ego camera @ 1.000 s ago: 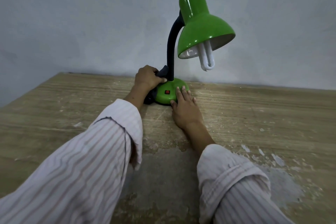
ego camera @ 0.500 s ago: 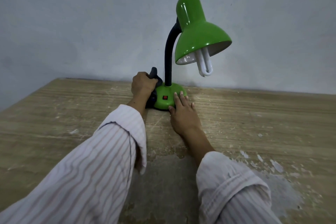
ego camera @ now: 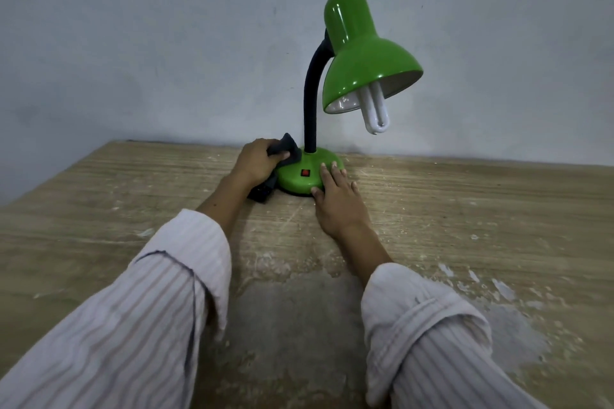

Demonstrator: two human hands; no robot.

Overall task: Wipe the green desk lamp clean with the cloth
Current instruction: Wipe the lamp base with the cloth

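While bracing the green desk lamp (ego camera: 362,53) with right hand (ego camera: 335,199) fingers flat and slightly apart on its base, left hand (ego camera: 254,161) fingers clamped on dark cloth (ego camera: 285,151) beside the stem, presumably wiping without tipping.

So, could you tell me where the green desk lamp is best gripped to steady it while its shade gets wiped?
Probably the black gooseneck of the green desk lamp, low near the round green base, reached from the right: it is slim and upright, and the left hand with the dark cloth occupies the other side. The right hand already rests there.
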